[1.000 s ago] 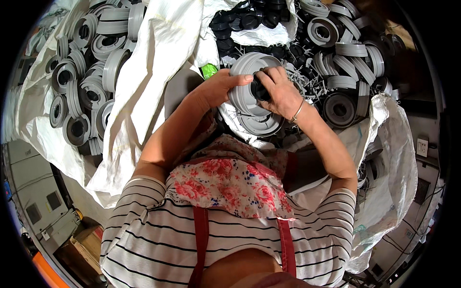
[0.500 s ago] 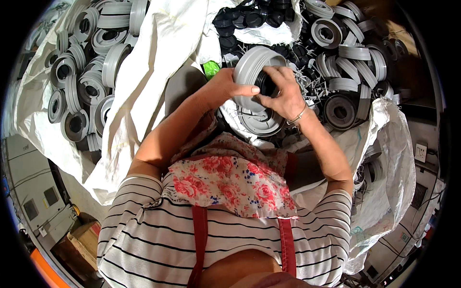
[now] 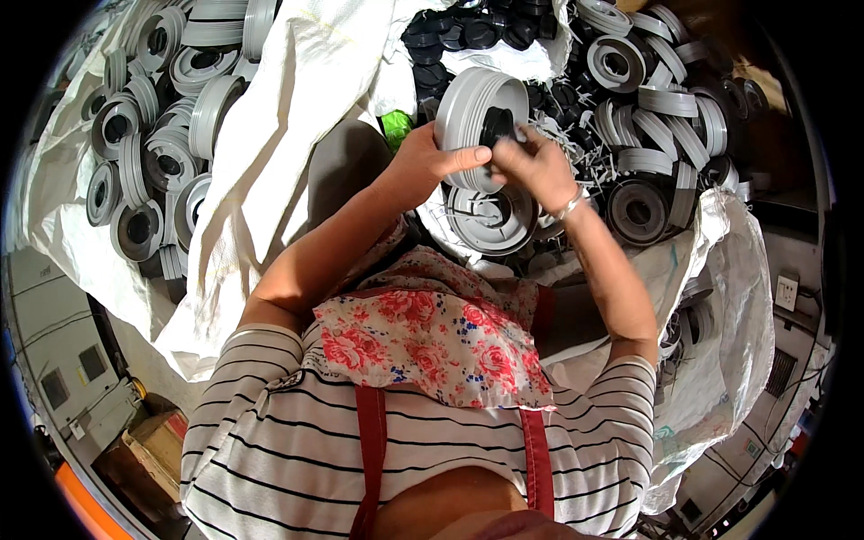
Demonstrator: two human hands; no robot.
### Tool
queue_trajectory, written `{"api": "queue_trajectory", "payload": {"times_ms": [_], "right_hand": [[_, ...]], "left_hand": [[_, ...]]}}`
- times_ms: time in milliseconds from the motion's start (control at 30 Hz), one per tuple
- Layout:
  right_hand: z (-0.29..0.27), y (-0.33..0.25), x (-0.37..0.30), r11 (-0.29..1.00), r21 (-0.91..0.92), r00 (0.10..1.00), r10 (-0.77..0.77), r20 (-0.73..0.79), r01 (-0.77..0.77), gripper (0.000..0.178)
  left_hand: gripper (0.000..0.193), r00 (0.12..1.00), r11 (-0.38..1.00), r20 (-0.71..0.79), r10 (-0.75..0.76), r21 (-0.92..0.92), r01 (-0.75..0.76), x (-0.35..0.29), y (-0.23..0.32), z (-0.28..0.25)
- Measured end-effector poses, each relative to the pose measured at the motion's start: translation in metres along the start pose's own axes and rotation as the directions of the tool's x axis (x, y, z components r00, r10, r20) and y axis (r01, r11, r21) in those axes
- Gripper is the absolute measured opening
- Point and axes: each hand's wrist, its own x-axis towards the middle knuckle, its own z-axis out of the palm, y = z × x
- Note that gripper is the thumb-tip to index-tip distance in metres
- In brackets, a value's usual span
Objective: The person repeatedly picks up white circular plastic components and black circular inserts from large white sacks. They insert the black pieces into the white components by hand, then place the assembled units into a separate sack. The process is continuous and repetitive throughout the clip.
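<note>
My left hand (image 3: 427, 162) grips a light grey ribbed plastic ring (image 3: 459, 108), thumb along its near rim and fingers hidden behind its side. The ring is tilted, its opening toward the right. In its centre sits a round black plastic cap (image 3: 498, 124). My right hand (image 3: 540, 171) is at the cap's right side, fingers curled and smeared by motion, so whether they pinch anything is unclear. Just below the held ring lies another grey round part (image 3: 490, 220), open side up, with thin white bits in it.
Grey rings with black centres pile up on a white woven sack (image 3: 288, 117) at the left (image 3: 171, 162) and at the right (image 3: 666, 99). Black caps (image 3: 481, 34) lie in a white bag at the back. Thin white scraps (image 3: 585, 153) are scattered right of my hands.
The held ring has tipped upward and slightly left, showing more of the black cap. My right hand has drawn back from inside the ring to the cap's right side.
</note>
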Motion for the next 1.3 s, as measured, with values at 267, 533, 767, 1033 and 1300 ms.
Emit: {"api": "queue_trajectory", "payload": {"times_ms": [267,533,767,1033,1300], "right_hand": [[-0.008,0.012,0.009,0.942,-0.335,0.985,0.093,0.145,-0.039,0.074],[-0.029,0.066,0.026,0.4,-0.915,0.979,0.199,0.035,-0.048,0.058],[-0.086,0.1,0.035,0.918,0.215,0.938,0.345,-0.027,-0.332,0.031],[-0.042,0.097,0.035,0.871,0.444,0.972,0.234,-0.001,-0.209,0.037],[-0.03,0.042,0.006,0.993,-0.029,0.935,-0.12,-0.333,0.118,0.032]], "left_hand": [[0.06,0.897,0.261,0.054,0.439,0.948,-0.185,0.002,0.074,-0.014],[0.045,0.359,-0.064,0.343,0.868,0.794,-0.604,0.022,0.093,-0.021],[0.09,0.971,0.784,-0.208,0.116,0.619,0.039,0.025,-0.021,-0.013],[0.037,0.962,0.86,0.161,-0.221,-0.432,0.27,0.04,-0.053,0.001],[0.029,0.973,0.938,-0.011,0.231,0.268,-0.22,0.04,-0.061,-0.005]]}}
